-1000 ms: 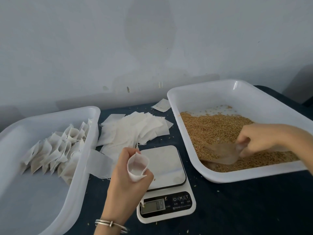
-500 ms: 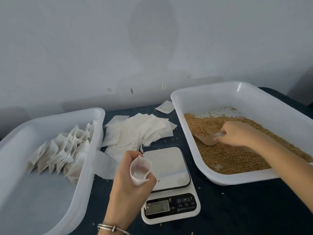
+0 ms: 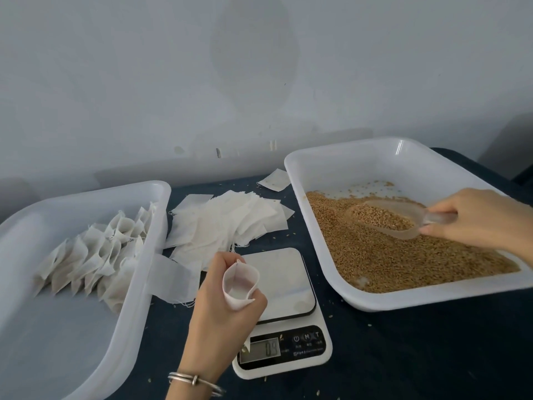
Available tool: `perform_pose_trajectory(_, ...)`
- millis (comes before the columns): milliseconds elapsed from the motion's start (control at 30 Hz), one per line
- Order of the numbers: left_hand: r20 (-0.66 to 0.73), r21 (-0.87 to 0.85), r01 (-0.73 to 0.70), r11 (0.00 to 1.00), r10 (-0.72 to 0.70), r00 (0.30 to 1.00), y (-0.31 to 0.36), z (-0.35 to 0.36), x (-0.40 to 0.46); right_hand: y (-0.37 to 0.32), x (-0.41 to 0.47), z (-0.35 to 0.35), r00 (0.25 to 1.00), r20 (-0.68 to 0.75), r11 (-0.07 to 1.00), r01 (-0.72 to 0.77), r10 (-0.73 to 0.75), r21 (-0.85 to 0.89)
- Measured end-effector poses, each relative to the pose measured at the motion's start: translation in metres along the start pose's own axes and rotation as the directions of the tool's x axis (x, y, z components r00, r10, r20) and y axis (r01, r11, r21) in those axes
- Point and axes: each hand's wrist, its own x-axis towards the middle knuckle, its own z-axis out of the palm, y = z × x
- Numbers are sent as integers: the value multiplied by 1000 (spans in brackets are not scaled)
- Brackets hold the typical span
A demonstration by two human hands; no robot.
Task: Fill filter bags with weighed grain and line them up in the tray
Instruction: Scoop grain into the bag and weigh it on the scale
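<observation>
Head view: left hand fingers curled round limp white filter bag, mouth pinched open, beside small white digital scale. Right hand fingers gripping clear plastic scoop heaped with loose golden grain. Flimsy, probably collapsible; best held at rim.

A dark blue cloth covered the desk, and a few stray husks lay scattered on it. Behind the desk rose a pale grey wall with a faint, darker oval stain high up near the middle. Low on the wall, close to the desk's far edge, sat a few small marks and chips. At the far right a dark shape stood against the wall, too dim to make out
</observation>
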Motion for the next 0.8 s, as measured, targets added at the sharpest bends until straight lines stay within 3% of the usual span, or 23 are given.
perform_pose_trajectory(133, 14, 0, 20, 1000, -20, 1000, 0, -1, 1, 0, -8, -2, 1000, -23, 981, 21, -17, 190)
perform_pose_trajectory(200, 29, -4, 27, 1000, -26, 999, 2, -1, 4, -2, -15, -6, 998, -35, 925, 57, -47, 375)
perform_pose_trajectory(333, 97, -36, 15, 999, -11, 995, 9, 0, 14, -17, -31, -23, 955, 74, 754, 178, -287, 632)
perform_pose_trajectory(533, 162, 95, -23, 995, 8, 987, 14, 0, 27, -57, -37, -42, 812, 185, 761, 403, -554, 509)
perform_pose_trajectory(800, 238, 205, -101, 973, 50, 970, 18, 1, 28, -91, -30, -55, 748, 271, 788, 521, -606, 328)
